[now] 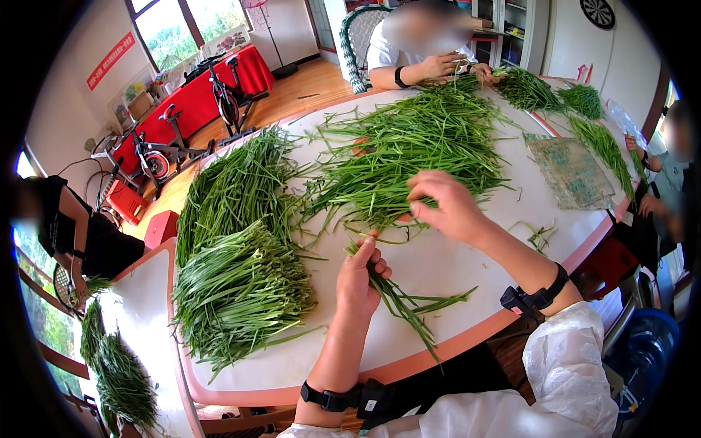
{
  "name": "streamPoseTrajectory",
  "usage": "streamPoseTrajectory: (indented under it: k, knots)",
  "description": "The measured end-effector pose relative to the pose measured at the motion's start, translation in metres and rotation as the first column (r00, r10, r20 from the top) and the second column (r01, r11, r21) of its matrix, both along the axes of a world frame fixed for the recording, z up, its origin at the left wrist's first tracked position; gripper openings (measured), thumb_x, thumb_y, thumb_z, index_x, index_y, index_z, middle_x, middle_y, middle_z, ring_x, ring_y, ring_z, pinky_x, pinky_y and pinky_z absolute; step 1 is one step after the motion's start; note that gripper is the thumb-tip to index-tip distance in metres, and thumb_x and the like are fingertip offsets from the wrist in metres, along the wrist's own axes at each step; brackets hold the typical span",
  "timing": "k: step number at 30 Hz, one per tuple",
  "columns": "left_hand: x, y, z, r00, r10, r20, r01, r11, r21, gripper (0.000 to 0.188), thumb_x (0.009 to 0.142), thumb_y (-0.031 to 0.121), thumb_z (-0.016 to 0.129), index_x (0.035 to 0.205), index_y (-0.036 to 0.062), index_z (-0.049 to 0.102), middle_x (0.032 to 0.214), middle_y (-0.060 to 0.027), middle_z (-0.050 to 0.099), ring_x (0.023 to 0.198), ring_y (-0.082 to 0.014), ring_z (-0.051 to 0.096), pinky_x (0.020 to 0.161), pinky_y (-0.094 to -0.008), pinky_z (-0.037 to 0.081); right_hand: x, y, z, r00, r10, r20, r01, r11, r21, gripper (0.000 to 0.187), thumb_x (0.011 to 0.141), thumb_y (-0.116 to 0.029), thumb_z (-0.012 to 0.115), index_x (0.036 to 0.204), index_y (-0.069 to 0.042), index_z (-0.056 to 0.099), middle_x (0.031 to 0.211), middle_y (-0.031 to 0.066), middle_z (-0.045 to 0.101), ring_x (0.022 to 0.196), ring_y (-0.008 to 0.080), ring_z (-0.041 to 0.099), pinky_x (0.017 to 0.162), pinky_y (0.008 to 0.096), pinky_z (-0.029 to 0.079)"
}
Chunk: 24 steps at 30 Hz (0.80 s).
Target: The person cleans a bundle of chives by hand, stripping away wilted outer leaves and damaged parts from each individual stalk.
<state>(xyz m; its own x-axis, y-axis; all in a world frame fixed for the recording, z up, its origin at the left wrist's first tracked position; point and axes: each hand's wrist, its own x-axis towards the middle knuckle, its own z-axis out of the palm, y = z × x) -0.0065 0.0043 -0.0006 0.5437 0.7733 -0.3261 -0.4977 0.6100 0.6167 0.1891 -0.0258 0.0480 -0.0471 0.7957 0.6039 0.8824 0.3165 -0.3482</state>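
My left hand point(359, 276) is closed around a small bunch of garlic chives point(406, 306), whose leaves hang down to the right above the white table. Just beyond it, my right hand point(447, 207) hovers at the near edge of a large loose chive heap point(416, 150). Its fingers are bent and apart, with nothing visible between them. To the left lie two more chive piles: a neatly aligned one point(241, 292) near me and a darker one point(234, 186) behind it.
Across the white table point(467, 285), a person point(416, 51) handles chives. A greenish mat point(569, 171) and more chives point(602, 146) lie at the right. Another person point(69, 226) works at the left, and one sits at the far right. A blue water jug point(646, 350) stands low right.
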Motion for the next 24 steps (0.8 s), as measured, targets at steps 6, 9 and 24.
streamPoseTrajectory:
  k: [6, 9, 24]
  knots:
    - [-0.001, 0.0, 0.004, 0.998, 0.05, 0.025, -0.051, 0.998, 0.047, 0.013, 0.09, 0.016, 0.045, 0.098, 0.0078, 0.051, 0.086, -0.0055, 0.055, 0.08, -0.02, 0.057, 0.074, -0.0335, 0.047, 0.054, -0.015, 0.037, 0.741, -0.056, -0.67, 0.138, 0.988, 0.069, 0.016, 0.085, -0.015, 0.055, 0.094, -0.002, 0.056, 0.098, 0.0061, 0.06, 0.092, 0.013, 0.056, 0.082, 0.0241, 0.042]
    - [-0.001, 0.003, 0.007, 0.99, -0.01, 0.138, 0.004, 0.999, 0.048, 0.012, 0.09, 0.015, 0.043, 0.097, 0.0079, 0.05, 0.087, -0.0064, 0.056, 0.083, -0.0214, 0.058, 0.081, -0.0375, 0.047, 0.078, -0.026, 0.053, 0.665, -0.006, -0.747, 0.212, 0.96, 0.181, 0.019, 0.088, -0.017, 0.051, 0.098, -0.001, 0.054, 0.093, 0.0063, 0.061, 0.088, 0.0114, 0.057, 0.079, 0.0224, 0.042]
    - [0.003, -0.003, 0.01, 0.988, -0.139, 0.072, 0.13, 0.985, 0.115, 0.028, 0.088, 0.017, 0.049, 0.114, 0.0065, 0.048, 0.067, 0.0019, 0.037, 0.059, -0.0104, 0.04, 0.06, -0.0275, 0.04, -0.03, -0.028, -0.006, 0.777, 0.066, -0.626, -0.393, 0.828, -0.4, 0.018, 0.083, -0.014, 0.055, 0.09, 0.002, 0.058, 0.07, 0.008, 0.063, 0.063, 0.0121, 0.061, 0.057, 0.0255, 0.047]
